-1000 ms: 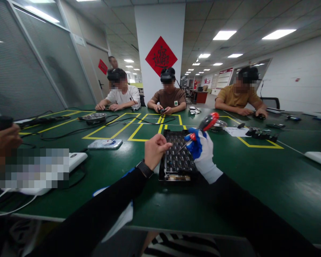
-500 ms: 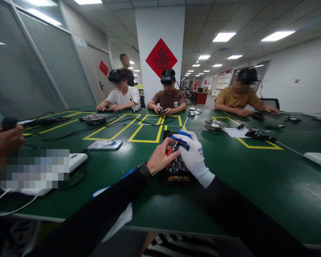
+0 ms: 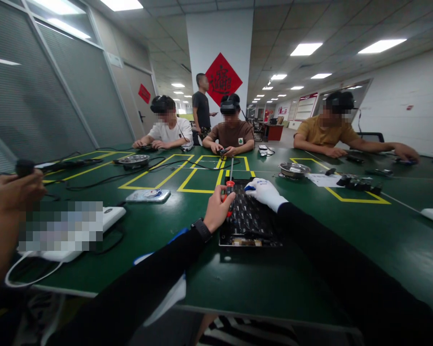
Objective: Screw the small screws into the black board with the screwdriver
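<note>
My bare left hand is closed round a screwdriver with a red and black handle. Its thin metal shaft points away from me, toward the far side of the table. Below it lies a black case with rows of small dark pieces and a tan strip at its near end. My right hand, in a white glove with blue fingertips, rests over the far right part of the case. Its fingers are bent and partly hidden, and what lies under them cannot be made out.
A power bank-like white box and a phone-shaped item lie left. A metal bowl, paper and black parts lie right. Several people sit around the green table; at far left a person's hand holds something black.
The screwdriver has passed from between both hands into my left hand alone. My right hand has moved off it to the far right side of the case. The standing person has moved right.
</note>
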The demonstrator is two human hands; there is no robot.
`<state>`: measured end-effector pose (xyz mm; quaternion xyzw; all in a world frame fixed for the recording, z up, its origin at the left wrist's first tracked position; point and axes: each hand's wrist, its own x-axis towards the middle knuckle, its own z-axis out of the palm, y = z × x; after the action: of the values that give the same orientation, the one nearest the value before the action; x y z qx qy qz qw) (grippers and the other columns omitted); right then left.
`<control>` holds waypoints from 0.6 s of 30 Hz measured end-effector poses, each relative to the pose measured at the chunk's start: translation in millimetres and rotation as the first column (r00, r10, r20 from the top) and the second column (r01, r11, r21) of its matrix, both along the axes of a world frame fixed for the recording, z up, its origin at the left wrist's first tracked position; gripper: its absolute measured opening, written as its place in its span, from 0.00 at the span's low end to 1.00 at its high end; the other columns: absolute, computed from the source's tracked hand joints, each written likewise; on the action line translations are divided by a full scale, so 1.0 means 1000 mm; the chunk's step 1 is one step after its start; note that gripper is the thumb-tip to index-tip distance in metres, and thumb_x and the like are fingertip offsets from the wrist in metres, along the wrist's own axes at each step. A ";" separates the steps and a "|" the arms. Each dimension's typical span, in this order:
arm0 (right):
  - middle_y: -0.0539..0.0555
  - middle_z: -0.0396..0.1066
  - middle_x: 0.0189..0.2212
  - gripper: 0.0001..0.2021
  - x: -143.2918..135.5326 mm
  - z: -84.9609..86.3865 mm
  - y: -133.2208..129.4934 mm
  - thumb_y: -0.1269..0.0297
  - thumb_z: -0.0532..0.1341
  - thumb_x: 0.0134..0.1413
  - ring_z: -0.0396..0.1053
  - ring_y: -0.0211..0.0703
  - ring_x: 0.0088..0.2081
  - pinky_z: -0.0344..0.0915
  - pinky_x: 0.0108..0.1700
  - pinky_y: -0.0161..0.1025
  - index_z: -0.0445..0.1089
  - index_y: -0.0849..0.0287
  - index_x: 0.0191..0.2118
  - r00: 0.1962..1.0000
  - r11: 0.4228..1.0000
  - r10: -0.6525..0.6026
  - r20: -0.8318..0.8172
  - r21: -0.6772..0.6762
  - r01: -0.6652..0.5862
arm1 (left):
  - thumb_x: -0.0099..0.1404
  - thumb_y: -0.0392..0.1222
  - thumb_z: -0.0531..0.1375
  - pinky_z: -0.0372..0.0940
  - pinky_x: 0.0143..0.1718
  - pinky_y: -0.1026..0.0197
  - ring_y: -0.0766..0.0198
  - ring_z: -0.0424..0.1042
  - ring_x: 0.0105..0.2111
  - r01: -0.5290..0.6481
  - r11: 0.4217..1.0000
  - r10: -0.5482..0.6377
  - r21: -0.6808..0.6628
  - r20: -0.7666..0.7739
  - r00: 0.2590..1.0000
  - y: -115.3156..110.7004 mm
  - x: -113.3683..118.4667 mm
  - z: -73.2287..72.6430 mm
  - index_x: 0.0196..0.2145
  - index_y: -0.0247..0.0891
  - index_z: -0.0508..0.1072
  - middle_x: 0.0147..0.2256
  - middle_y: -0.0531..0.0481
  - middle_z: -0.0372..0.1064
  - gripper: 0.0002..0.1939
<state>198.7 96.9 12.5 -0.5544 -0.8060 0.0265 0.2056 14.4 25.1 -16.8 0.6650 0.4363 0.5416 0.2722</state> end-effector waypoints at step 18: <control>0.52 0.68 0.33 0.09 -0.001 -0.024 -0.049 0.65 0.59 0.43 0.64 0.40 0.33 0.56 0.35 0.33 0.64 0.58 0.35 0.976 0.976 0.218 -0.017 0.026 -0.218 | 0.57 0.49 0.54 0.56 0.22 0.69 0.72 0.58 0.17 0.013 1.000 -0.013 0.012 0.025 1.000 -0.004 0.003 0.003 0.38 0.37 0.63 0.17 0.59 0.57 0.15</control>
<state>197.9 48.2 -11.6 -0.4597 -0.8602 0.0445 0.2161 17.3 20.7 -13.8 0.6625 0.4252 0.5509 0.2771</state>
